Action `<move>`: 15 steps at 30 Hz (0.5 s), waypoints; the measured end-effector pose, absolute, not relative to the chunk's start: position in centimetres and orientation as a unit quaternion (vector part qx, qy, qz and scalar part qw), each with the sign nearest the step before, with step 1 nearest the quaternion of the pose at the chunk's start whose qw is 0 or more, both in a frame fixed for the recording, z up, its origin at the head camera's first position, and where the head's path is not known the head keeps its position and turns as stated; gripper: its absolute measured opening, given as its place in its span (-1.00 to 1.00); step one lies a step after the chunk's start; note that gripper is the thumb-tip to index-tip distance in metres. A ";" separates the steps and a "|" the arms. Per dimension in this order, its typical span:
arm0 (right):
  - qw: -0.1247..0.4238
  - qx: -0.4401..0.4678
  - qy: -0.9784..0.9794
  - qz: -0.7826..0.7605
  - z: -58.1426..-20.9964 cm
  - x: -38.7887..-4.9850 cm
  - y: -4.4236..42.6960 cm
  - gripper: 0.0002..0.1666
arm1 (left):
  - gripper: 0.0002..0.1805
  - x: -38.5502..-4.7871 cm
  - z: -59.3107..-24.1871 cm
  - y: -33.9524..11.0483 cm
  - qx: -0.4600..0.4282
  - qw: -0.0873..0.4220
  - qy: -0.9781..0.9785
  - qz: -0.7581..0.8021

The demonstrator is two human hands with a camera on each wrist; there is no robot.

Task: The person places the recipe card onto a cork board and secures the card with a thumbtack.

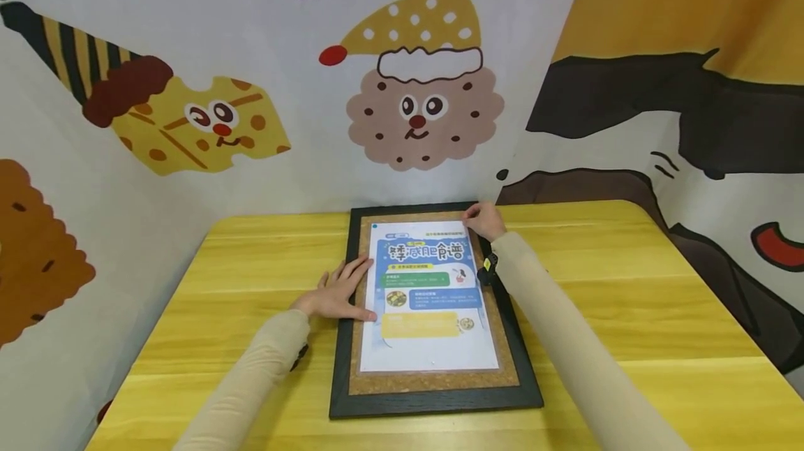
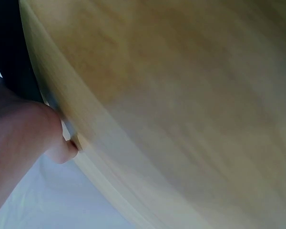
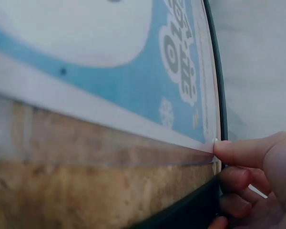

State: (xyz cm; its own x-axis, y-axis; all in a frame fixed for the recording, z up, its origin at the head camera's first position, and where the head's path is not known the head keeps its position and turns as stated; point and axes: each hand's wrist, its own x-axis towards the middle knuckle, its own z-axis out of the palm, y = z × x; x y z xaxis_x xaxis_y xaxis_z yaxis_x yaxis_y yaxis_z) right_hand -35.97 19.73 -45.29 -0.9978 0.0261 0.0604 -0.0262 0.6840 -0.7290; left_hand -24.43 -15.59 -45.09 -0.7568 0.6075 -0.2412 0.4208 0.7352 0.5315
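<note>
While the yellow desk [image 1: 201, 325] carries everything, the biggest thing on it is a corkboard in a black frame [image 1: 433, 401], lying at the desk's middle with its far end near the wall. Weightiest piece here, I'd judge: stiff, fairly flat, best lifted by both long sides of that frame.

On the cork sits the printed poster [image 1: 429, 301], roughly centred, and the right wrist view catches a clear margin beyond the print. So it looks coated or sleeved: very light, bendy, probably slick, liable to slide or crease if dragged from its middle. Corners and margins are the place to take it.

Now the hands! The left hand [image 1: 336, 294] has its fingers spread and fairly straight, reaching over the frame's left side, thumb at the poster's edge, gripping nothing. Up at the top right corner, the right hand [image 1: 485, 219] has its fingers bent in, pinching the poster's corner right beside the frame.

Smallest of all, a blue dot [image 1: 374, 226] marks the top left corner, and a pale speck [image 3: 215, 141] shows at the right fingertip; pin or glint, I can't tell.
</note>
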 end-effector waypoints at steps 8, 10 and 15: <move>0.021 -0.012 -0.913 0.407 -45.4 -35.8 19.9 -0.86 | 0.20 -24.4 -45.0 -15.4 0.286 0.203 0.909 0.227; 0.019 -0.016 -0.911 0.411 -45.4 -35.8 19.9 -0.85 | 0.20 -24.4 -45.0 -15.4 0.286 0.205 0.907 0.231; 0.020 -0.022 -0.905 0.424 -45.3 -35.7 19.7 -0.84 | 0.23 -24.6 -45.3 -15.6 0.284 0.201 0.906 0.239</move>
